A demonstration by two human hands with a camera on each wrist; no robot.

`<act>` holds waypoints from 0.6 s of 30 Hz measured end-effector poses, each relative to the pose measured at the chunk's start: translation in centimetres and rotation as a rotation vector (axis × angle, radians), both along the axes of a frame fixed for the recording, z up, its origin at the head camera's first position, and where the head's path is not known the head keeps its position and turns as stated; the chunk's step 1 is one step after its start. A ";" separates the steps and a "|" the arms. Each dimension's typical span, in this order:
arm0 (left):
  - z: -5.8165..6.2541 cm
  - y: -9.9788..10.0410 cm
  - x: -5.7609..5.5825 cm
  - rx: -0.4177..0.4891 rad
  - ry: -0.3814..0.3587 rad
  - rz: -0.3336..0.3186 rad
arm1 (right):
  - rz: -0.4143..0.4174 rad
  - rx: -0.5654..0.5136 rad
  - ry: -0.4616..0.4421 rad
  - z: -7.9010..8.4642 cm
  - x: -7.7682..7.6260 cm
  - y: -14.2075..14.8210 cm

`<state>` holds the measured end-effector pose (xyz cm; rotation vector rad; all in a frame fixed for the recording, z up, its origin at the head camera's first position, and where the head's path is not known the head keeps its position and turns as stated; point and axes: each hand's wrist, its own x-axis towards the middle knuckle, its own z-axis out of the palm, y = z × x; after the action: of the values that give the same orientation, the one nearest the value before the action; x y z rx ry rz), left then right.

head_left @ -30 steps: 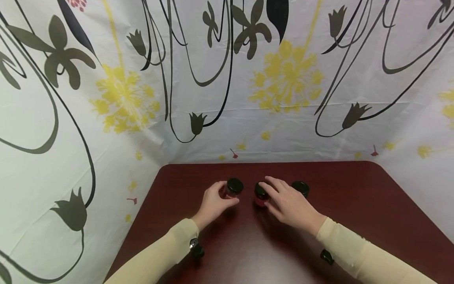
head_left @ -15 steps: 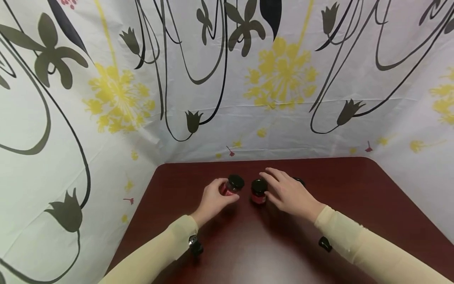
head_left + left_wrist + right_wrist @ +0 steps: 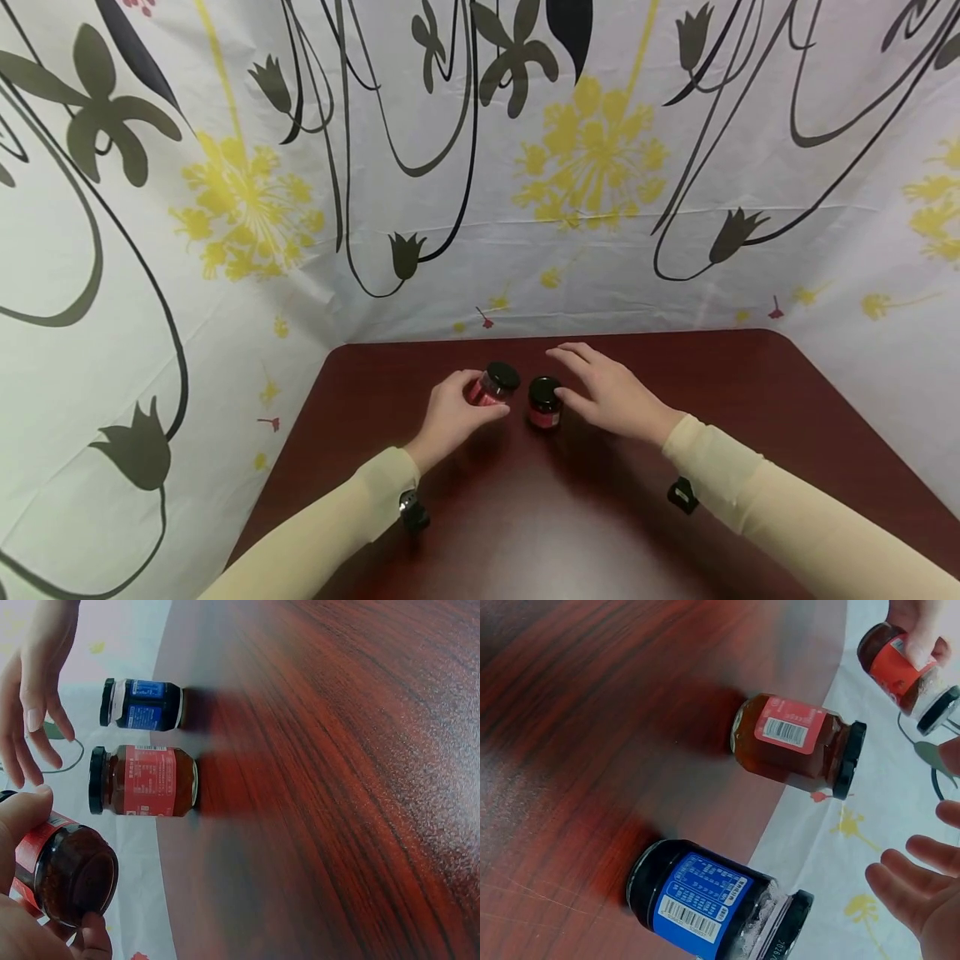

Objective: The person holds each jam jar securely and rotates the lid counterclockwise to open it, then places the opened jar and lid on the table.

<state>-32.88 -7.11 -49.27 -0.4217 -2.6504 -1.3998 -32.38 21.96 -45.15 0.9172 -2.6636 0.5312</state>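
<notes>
My left hand (image 3: 452,421) grips a small jar (image 3: 79,874) with a red label and black lid. That jar is tilted and held above the table, its base showing in the left wrist view. Just right of it, a second jar (image 3: 791,742) with a pinkish-red label and black lid stands upright on the table. My right hand (image 3: 615,392) hovers with fingers spread beside and above this jar's lid, holding nothing. A third jar (image 3: 701,900), dark with a blue label, stands farther right; my right hand hides it in the head view.
The dark reddish-brown table (image 3: 555,517) has rounded far corners. White patterned cloth (image 3: 465,167) hangs behind it and along both sides. A black device (image 3: 414,512) sits at my left wrist, another (image 3: 682,495) at the right.
My left hand has raised the red-labelled jar and tipped it. My right hand has drawn up and back from the middle jar's lid, now covering the blue-labelled jar in the head view.
</notes>
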 end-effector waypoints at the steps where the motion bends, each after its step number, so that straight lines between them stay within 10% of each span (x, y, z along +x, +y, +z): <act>1: 0.0 0.0 0.0 0.000 -0.001 0.001 | 0.004 -0.011 -0.014 0.1 -0.1 0.0; 18: 0.9 0.4 0.0 -0.009 0.014 -0.005 | 0.089 -0.133 -0.219 1.7 -0.3 -0.6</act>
<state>-32.85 -6.69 -48.39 -0.4382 -2.6474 -1.3809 -32.70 21.32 -43.48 0.9931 -2.7462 0.8645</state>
